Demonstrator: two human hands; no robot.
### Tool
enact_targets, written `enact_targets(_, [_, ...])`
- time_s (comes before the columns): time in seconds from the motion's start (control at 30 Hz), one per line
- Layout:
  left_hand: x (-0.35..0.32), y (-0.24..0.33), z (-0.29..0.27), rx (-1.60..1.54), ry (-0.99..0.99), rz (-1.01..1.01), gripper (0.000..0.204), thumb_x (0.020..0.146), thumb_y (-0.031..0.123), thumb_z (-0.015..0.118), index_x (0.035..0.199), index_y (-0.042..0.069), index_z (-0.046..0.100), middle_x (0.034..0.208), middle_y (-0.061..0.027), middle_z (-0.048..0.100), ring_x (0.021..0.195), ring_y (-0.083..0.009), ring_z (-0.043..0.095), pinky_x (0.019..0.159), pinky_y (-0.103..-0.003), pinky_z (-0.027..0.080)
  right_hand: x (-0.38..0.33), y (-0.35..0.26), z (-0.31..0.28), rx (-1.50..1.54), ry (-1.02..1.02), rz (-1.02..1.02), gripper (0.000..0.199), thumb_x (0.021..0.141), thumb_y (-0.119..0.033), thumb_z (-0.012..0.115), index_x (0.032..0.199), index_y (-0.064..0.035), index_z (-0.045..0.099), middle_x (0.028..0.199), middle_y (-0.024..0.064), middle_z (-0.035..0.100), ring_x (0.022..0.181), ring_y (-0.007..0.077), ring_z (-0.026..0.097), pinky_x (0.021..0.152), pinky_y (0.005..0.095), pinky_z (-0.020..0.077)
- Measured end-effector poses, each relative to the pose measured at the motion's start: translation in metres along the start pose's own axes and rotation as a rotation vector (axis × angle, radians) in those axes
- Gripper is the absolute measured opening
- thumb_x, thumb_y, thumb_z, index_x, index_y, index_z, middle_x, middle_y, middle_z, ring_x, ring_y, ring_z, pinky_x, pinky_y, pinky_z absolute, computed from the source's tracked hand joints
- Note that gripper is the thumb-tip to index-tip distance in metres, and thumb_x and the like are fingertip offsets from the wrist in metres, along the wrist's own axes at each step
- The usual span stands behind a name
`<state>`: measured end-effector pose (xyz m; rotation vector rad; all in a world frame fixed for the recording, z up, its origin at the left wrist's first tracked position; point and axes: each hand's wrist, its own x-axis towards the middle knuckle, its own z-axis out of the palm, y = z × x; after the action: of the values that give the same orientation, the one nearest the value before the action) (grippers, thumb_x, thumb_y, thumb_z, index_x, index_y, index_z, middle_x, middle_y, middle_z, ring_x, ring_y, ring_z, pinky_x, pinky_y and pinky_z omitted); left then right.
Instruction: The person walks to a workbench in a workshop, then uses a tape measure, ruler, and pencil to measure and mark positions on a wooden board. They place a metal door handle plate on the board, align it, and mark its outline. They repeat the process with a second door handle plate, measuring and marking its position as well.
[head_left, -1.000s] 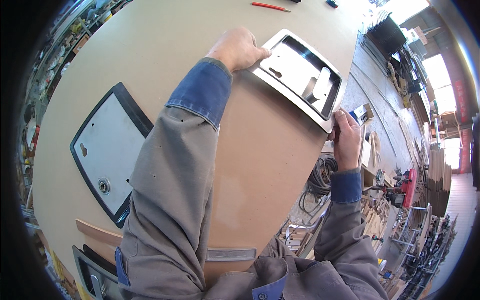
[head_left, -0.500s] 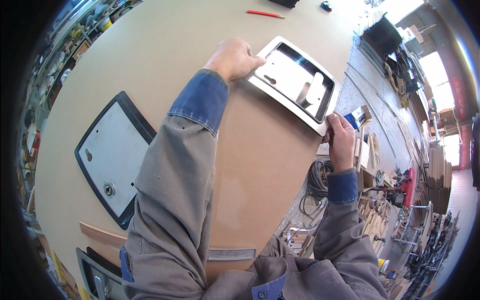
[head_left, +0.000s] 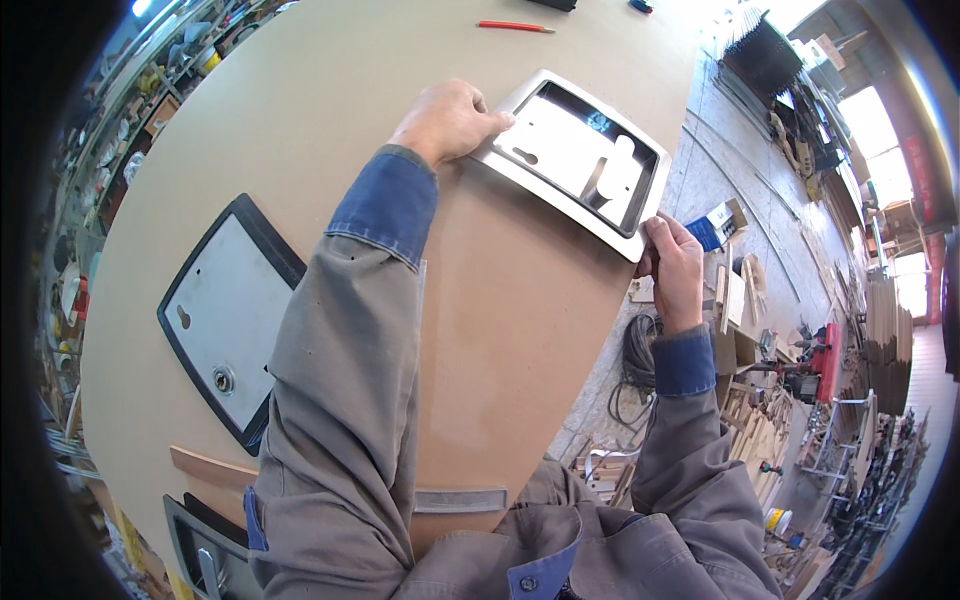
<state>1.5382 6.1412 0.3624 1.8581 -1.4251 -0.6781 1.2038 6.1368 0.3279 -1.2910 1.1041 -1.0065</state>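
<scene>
A silver recessed latch [head_left: 548, 213], a rectangular metal frame with a sunken pan and a lever handle, lies tilted above the board's far right part. My left hand [head_left: 450, 122] pinches its left rim between thumb and fingers. At the near right corner, my right hand [head_left: 676, 268] grips the rim from beside the board's edge. Keyhole-shaped and small holes show in the pan. Left of my left forearm rests a black-rimmed metal plate [head_left: 222, 305] with a round lock cylinder, partly covered by my sleeve.
A large brown board [head_left: 500, 370] lies beneath. A red pencil [head_left: 515, 27] lies at its far side. Nearer are a grey metal strip [head_left: 460, 501], a wooden strip [head_left: 205, 463] and another recessed latch [head_left: 205, 545]. A coiled cable [head_left: 640, 352] lies right of the board.
The whole view has shifted slightly. Both hands keep their hold on the latch's rim, with little visible movement against the board.
</scene>
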Motion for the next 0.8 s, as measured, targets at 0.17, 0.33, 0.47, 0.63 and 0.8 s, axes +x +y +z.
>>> enact_targets(0.17, [0.0,0.004,-0.004,-0.016,-0.062,-0.072,0.042,0.087,0.039,0.079,0.087,-0.003,0.073,0.079,-0.0156,0.071,0.073,-0.0236,0.068,0.068,-0.039,0.054,0.001,0.0,-0.001,-0.003,0.006,-0.007,0.034,0.103,-0.017,0.061,0.123,0.009,0.067,0.072,0.0015,0.065,0.05,0.0065,0.053,0.047,0.0224,0.0455])
enact_targets(0.33, [0.005,0.007,-0.002,-0.019,-0.055,-0.057,0.042,0.088,0.039,0.079,0.086,-0.002,0.073,0.072,-0.0119,0.068,0.064,-0.0196,0.063,0.061,-0.035,0.05,0.005,0.001,-0.003,0.009,0.013,0.006,0.033,0.103,-0.017,0.061,0.122,0.0083,0.068,0.073,0.0016,0.066,0.05,0.0064,0.053,0.046,0.0225,0.0446])
enact_targets(0.47, [0.008,-0.007,0.0,0.041,0.028,0.095,0.042,0.09,0.041,0.077,0.083,0.0,0.074,0.062,-0.0054,0.063,0.051,-0.0133,0.055,0.049,-0.031,0.043,0.007,0.001,-0.001,0.002,-0.019,-0.006,0.03,0.102,-0.017,0.061,0.12,0.0069,0.07,0.074,0.0015,0.065,0.052,0.0066,0.054,0.049,0.0239,0.0473])
enact_targets(0.63, [0.021,-0.022,0.015,0.088,0.023,0.07,0.037,0.079,0.038,0.072,0.084,0.001,0.078,0.081,-0.0204,0.074,0.078,-0.0332,0.073,0.075,-0.043,0.058,0.0,0.003,-0.007,-0.33,0.06,-0.066,0.027,0.102,-0.025,0.055,0.092,-0.0047,0.071,0.07,-0.0051,0.05,0.059,0.005,0.046,0.051,0.0232,0.038])
enact_targets(0.8, [0.007,-0.005,0.013,0.217,0.11,0.026,0.048,0.081,0.045,0.075,0.088,-0.002,0.078,0.091,-0.0267,0.072,0.091,-0.0388,0.072,0.086,-0.045,0.056,0.003,0.0,-0.011,-0.219,-0.056,-0.014,0.032,0.107,-0.027,0.055,0.084,-0.0069,0.062,0.064,-0.0041,0.049,0.05,0.0044,0.042,0.046,0.0225,0.0335])
